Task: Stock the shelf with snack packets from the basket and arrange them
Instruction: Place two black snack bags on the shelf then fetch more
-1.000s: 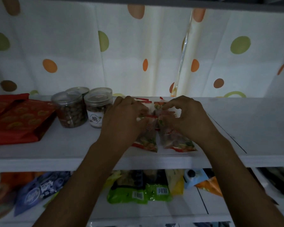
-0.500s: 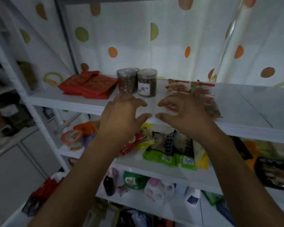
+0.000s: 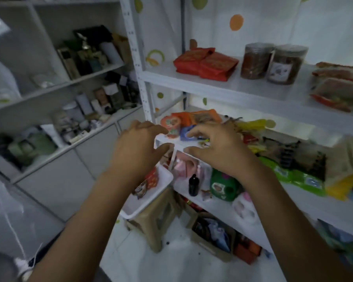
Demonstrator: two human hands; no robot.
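Snack packets [image 3: 150, 181] waiting to be stocked: a few red ones in the white basket [image 3: 139, 210], lower centre of frame. The basket sits on a brown stool [image 3: 157, 220] at the foot of the shelving. My left wrist partly hides them, so I cannot count them.

Left grip [image 3: 139, 147] and right grip [image 3: 216, 147] hang side by side at mid-frame, apart from each other. Both are empty: fingers spread and loosely bent, nothing between them, nothing visibly touched.

Relation that matters: the basket lies below both grips and left of centre, almost straight under the left wrist. The right grip sits further right, over the middle shelf's clutter, not over the basket. I judge the left grip the nearer one for the pick.

Basket's long axis runs from lower left to upper right in frame. The packets lie at its upper-right end, the end closest to the shelving. The reach looks like a drop straight down with little sideways travel.

Destination: upper shelf [image 3: 232, 92], upper right of frame. Flat packets [image 3: 338, 86] already lie at its right edge, just right of two clear jars [image 3: 273, 62]; red packs [image 3: 206, 64] lie left of those.
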